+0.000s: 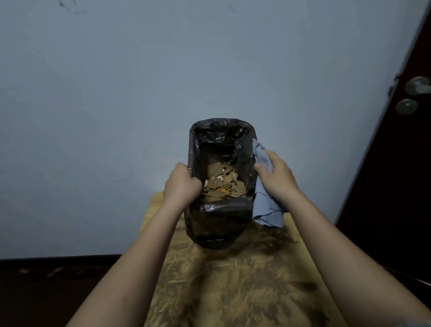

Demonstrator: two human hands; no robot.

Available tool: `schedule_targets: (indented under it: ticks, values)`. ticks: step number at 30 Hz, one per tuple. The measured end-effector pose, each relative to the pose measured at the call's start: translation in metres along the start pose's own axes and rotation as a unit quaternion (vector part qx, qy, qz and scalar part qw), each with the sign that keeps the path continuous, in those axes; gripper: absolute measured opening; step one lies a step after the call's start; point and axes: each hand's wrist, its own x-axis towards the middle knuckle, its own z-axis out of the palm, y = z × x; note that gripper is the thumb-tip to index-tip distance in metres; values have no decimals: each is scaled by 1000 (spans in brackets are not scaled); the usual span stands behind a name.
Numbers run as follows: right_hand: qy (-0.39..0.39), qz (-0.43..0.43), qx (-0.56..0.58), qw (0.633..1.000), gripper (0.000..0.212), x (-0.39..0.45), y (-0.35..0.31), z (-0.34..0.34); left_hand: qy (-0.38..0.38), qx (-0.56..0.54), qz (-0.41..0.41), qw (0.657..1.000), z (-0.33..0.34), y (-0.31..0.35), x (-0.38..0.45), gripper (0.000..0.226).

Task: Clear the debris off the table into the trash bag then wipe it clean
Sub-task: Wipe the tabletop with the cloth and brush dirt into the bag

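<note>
A person is gripping the trash bag (221, 214) at the table's (232, 291) far end, left hand (182, 182) clutching its rim, right hand (274, 175) pinning a blue cloth (267, 208) to it. The thin, limp, lightly loaded bag looks best held by its rim.

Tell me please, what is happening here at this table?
A person is holding a bin lined with a black trash bag with both hands over a worn wooden table. The left hand grips the bag's left rim. The right hand rests on the right rim and holds a blue cloth against it. Brown paper scraps already lie inside the bag. No loose scraps show on the table, but its surface looks stained, so the wiping seems not yet done.
</note>
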Motion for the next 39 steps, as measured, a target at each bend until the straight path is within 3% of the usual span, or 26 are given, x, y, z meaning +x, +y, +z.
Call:
schedule_targets:
  ticks: [5,13,22,32,39]
  values:
    - [-27,16,-27,999,57,-12,-21,33,14,6,-7,1000,-28,-29,-5,18]
    - [4,28,2,1000,55,-22,-44,90,45,37,9,998,-58,-73,-8,17]
    - [6,45,62,997,51,-25,-49,142,69,152,49,985,-76,-120,-6,28]
    - [8,53,118,992,53,-24,-51,182,81,48,32,995,-88,-155,-4,41]
    - [15,61,148,987,51,-27,-53,201,86,23,-8,996,-88,-165,-7,39]
